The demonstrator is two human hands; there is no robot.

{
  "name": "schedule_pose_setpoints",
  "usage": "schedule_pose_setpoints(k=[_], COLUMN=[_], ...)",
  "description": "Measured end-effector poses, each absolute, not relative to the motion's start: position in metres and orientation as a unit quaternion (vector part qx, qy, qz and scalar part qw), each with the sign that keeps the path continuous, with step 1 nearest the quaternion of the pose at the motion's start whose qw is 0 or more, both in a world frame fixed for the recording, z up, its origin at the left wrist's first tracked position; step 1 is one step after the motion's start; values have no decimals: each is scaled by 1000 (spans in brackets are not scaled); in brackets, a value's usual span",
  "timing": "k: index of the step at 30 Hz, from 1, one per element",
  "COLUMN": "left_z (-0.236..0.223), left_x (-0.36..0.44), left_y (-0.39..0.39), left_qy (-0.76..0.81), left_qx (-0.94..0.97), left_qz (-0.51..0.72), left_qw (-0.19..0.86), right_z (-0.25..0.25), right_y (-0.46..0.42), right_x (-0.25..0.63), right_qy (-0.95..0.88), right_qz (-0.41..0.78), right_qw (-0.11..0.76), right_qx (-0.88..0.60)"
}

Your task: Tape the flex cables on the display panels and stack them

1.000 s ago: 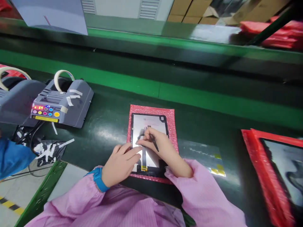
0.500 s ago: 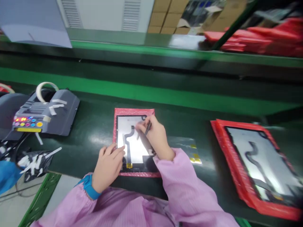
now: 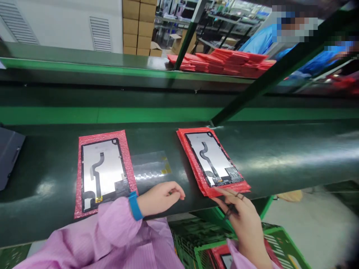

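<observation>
My right hand [image 3: 244, 216] is at the front edge of the right-hand stack of red bubble-wrap bags [image 3: 193, 170], its fingers pinching the lower edge. A thin black tool [image 3: 230, 211] is also held in this hand; its exact kind is unclear. On that stack lies a tablet screen [image 3: 221, 157], back side up, with a dark flex cable [image 3: 209, 160]. My left hand [image 3: 161, 198], with a blue wristband [image 3: 135, 206], hovers near the table edge, fingers loosely curled and holding nothing. To its left, another tablet screen [image 3: 112, 168] rests on a pink-red bubble-wrap bag [image 3: 127, 149].
A clear plastic sheet [image 3: 148, 164] with yellow tabs lies between the screens. Below the table edge stands a green crate [image 3: 283, 239] with red-wrapped pieces. A slanted green post [image 3: 252, 86] rises behind; red bags [image 3: 224, 61] pile on the shelf. People in blue are beyond.
My view has swung right. My right hand has left the left-hand screen and reached the red bags on the right. My left hand has come off that screen too.
</observation>
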State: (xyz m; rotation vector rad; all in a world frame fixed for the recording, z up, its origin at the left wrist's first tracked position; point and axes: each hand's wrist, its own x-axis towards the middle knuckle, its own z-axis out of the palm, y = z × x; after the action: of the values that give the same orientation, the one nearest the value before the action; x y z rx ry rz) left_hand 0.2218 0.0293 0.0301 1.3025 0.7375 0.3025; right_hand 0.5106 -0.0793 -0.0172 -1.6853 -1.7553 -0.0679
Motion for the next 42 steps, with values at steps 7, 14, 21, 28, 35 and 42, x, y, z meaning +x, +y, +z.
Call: schedule_pose_setpoints(k=[7, 14, 21, 28, 35, 42], left_z=[8, 4, 27, 55, 56, 42], left_x=[308, 332, 353, 246, 60, 8], left_y=[57, 63, 61, 56, 21, 9], left_qy=[370, 349, 351, 430, 624, 709], left_qx=[491, 414, 356, 296, 232, 431], left_qz=[109, 87, 187, 309, 366, 313], left_qw=[781, 836, 846, 796, 650, 462], right_z=[-12, 18, 56, 49, -3, -27], right_y=[-63, -56, -58, -56, 23, 51], right_x=[511, 512, 475, 436, 397, 385], right_qy=[-686, -568, -606, -480, -406, -400], right_qz=[12, 170, 251, 200, 359, 340], right_qw=[371, 418, 451, 665, 568, 530], right_qx=[-626, -688, -605, -536, -619, -666])
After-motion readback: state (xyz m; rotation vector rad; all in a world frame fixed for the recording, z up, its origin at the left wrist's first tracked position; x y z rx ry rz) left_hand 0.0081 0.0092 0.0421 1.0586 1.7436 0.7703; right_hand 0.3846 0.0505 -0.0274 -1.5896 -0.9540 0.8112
